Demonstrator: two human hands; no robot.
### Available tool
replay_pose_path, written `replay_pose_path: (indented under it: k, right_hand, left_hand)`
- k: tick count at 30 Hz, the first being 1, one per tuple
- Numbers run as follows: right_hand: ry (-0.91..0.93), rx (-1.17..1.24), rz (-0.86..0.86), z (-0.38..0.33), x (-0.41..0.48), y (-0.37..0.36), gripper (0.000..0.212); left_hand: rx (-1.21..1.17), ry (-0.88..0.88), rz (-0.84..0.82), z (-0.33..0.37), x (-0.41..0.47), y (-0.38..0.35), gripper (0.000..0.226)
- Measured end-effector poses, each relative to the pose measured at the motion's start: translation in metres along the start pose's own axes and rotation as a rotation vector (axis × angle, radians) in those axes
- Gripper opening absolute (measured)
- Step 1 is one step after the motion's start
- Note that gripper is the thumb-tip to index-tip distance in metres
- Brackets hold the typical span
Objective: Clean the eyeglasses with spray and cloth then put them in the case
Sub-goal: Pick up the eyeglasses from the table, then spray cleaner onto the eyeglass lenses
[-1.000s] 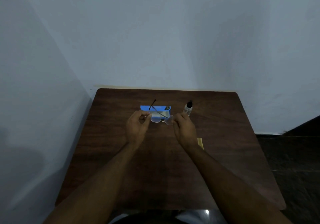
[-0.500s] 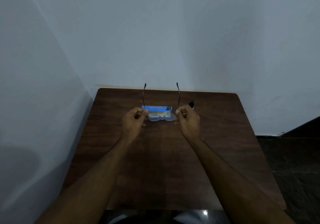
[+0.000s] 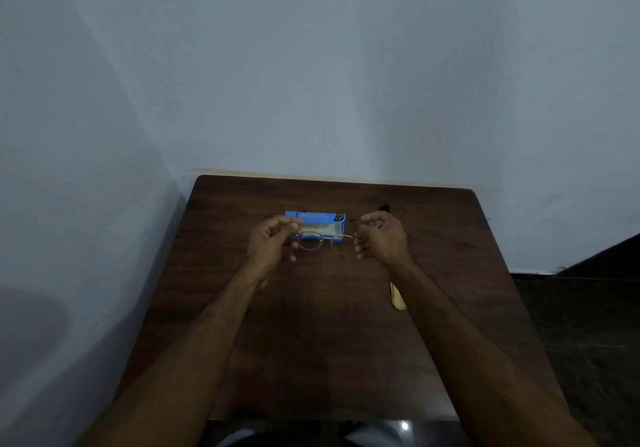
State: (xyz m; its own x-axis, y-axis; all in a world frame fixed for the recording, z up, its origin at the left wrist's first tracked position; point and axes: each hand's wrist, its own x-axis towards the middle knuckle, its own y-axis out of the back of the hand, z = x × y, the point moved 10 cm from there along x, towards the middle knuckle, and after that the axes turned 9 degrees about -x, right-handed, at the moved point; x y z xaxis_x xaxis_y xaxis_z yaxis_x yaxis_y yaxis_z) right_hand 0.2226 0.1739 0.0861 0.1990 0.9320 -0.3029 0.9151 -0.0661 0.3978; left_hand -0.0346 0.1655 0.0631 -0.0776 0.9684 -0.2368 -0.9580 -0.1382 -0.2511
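A person sits at a dark wooden table (image 3: 311,342) in a dim room, both bare arms reaching forward. The eyeglasses (image 3: 325,240), thin round wire frames, are held in the air just in front of an open blue case (image 3: 320,220), which lies on the table at twelve o'clock.

The left hand (image 3: 272,240) pinches the frame's left end between thumb and fingertips. The right hand (image 3: 382,239) has its fingers curled round the right end, as far as the poor light shows.

A second ago one arm of the eyeglasses was folded across the lenses. Half a second ago both arms were open and stood upright. Now the eyeglasses have been tipped, so the arms point away toward the case and the lenses face up.

The spray bottle (image 3: 384,208) stands at one o'clock, only its black cap showing behind the right hand. The yellow cloth (image 3: 397,297) lies at four o'clock, beside the right forearm. Neither hand touches them.

The eyeglasses look opened and ready, but cleaning has probably not begun. One hand must let go to fetch the spray.
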Motion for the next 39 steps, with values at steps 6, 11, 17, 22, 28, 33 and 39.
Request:
replay_pose_path:
  k: [6, 11, 17, 22, 28, 33, 39]
  right_hand:
    - [-0.042, -0.003, 0.053, 0.001, -0.004, 0.026, 0.017]
    - [-0.048, -0.009, 0.079, 0.009, -0.002, 0.042, 0.024]
    - [-0.079, 0.023, 0.094, 0.028, 0.003, 0.052, 0.038]
    - [-0.105, 0.050, 0.041, 0.046, 0.012, 0.049, 0.040]
    - [-0.154, 0.019, 0.038, 0.075, 0.040, 0.046, 0.025]
    - [-0.024, -0.207, 0.233, 0.081, 0.072, 0.064, 0.015]
    - [0.110, -0.420, 0.224, 0.090, 0.115, 0.043, 0.060]
  left_hand:
    - [-0.235, 0.162, -0.187, -0.011, -0.018, -0.022, 0.037]
    - [-0.281, 0.180, -0.199, -0.016, -0.024, -0.040, 0.046]
    - [-0.282, 0.180, -0.133, -0.031, -0.026, -0.051, 0.042]
    - [-0.249, 0.149, -0.055, -0.040, -0.025, -0.053, 0.030]
    - [-0.180, 0.156, 0.042, -0.044, -0.026, -0.052, 0.026]
    - [-0.179, 0.168, 0.103, -0.046, -0.027, -0.046, 0.015]
    - [-0.204, 0.177, 0.181, -0.041, -0.034, -0.044, 0.013]
